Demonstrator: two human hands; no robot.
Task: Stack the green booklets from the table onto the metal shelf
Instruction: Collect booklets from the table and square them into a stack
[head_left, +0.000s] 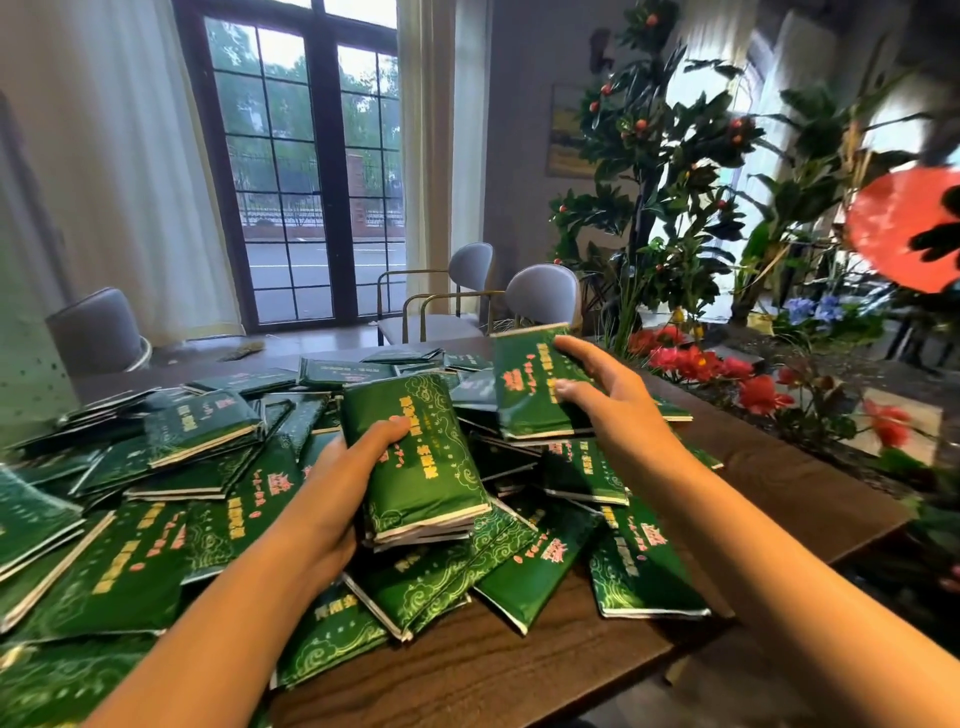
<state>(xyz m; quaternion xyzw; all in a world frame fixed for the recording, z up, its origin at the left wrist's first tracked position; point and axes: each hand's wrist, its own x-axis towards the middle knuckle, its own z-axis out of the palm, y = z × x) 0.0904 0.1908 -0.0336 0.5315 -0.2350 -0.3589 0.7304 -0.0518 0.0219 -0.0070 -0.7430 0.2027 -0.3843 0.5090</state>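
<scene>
Left hand (353, 467): curled round a stack (421, 457) of booklets, thumb on the top cover, fingers under it out of sight
Left stack: several thin booklets, glossy green covers, pale page edges showing at the near end; edges too close to count; held just above the pile
Right hand (602, 395): fingers bent over the far side of a second stack (524, 384), gripping it
Second stack: a few booklets, tilted, lifted clear of the pile, just right of the left stack and apart from it
Pile (156, 519): dozens of the same booklets, loose and overlapping, spread under both hands and far out to the left of the left hand; too many to count
Covers: flat rectangles, shiny, with a pale cloud-scroll pattern at the corners
Writing: columns of yellow characters and some pink ones on each cover; too blurred to read
Surface (519, 665): dark wood with visible grain, bare below the right forearm
Chairs (543, 293): three, grey rounded backs, two with thin brass-coloured frames, beyond the hands
Window (306, 171): dark frame, many small panes, straight ahead past the left hand
Plants (665, 171): tall, leafy, with small orange fruit, beyond the right hand
Flowers (691, 364): red blooms, right of the right hand
Disc (904, 228): one red round shape, blurred, far right
</scene>
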